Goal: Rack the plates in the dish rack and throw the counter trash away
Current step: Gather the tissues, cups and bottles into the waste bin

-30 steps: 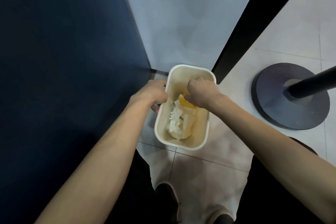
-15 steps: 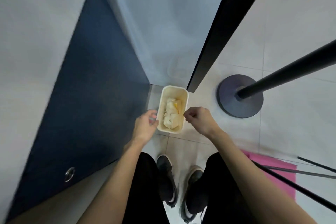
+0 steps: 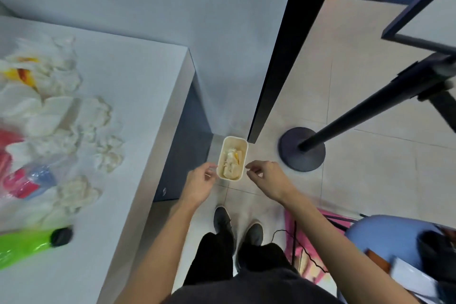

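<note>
A small cream trash bin [image 3: 242, 170] stands on the floor by the counter's corner, with crumpled white paper and a yellow scrap [image 3: 232, 160] inside. My left hand [image 3: 200, 184] hangs just left of the bin with loosely curled fingers, holding nothing. My right hand [image 3: 265, 177] hovers just right of it, fingers loosely curled and empty. On the white counter [image 3: 138, 96] at the left lie several crumpled white paper wads [image 3: 108, 153], a red packet under clear plastic [image 3: 22, 180] and a green bottle with a black cap [image 3: 29, 245]. No plates or rack are in view.
A black post with a round base [image 3: 302, 149] stands right of the bin. A dark door frame edge [image 3: 276, 69] rises behind it. A blue chair [image 3: 385, 237] and pink item [image 3: 303, 249] are at the lower right. My shoes [image 3: 237, 224] stand before the bin.
I have straightened up, so the bin looks smaller and the counter came into view. Both hands left the bin; the yellow scrap my right hand was at now lies inside.
</note>
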